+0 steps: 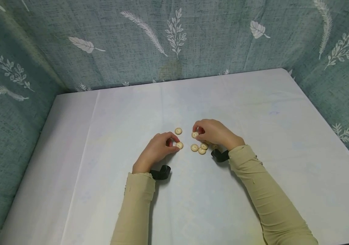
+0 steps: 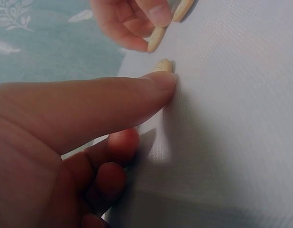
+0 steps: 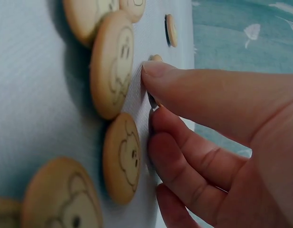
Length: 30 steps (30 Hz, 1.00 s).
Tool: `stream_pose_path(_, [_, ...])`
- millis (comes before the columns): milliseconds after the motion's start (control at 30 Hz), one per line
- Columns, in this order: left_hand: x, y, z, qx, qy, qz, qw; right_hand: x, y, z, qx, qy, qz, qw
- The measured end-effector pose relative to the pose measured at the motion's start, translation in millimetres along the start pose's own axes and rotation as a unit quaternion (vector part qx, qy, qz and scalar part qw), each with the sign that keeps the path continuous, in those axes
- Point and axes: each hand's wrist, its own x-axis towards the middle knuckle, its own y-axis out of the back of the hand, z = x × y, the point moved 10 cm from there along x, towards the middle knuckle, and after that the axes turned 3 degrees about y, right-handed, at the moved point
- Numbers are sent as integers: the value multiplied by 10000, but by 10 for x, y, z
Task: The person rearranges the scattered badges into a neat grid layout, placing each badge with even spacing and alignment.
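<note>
both hands are down at the tabletop, each holding one small round wooden disc. the left hand grips its disc at the rim, thumb on the near side and forefinger on the far side, the gap between them narrow. the right hand pinches the other disc between thumb and forefinger, a little farther from the person than the left one; its remaining fingers are bent in behind.

just beyond the left hand's disc lies a loose disc, flat and apart from the rest. nearer the person than the right hand's fingertips is a cluster of discs, some touching or overlapping, partly hidden beneath the hand and wrist, so their exact number cannot be told. the right wrist view shows dark line drawings on their faces.

a black band sits at each wrist, the left band and the right band, below rolled tan sleeves. a pale cloth with a long crease covers the tabletop. around it hangs blue-green fabric printed with white leaves and sprigs.
</note>
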Motion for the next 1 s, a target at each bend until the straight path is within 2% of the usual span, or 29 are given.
stream_pose_path(600, [0,-8,-3,-9,-21,5,10000,2,29,1,-53,-78,191,9998])
stream_pose_path(1000, [5,-11,1,-16,19,-1,10000,15,-15,-10,67,69,-4,10000])
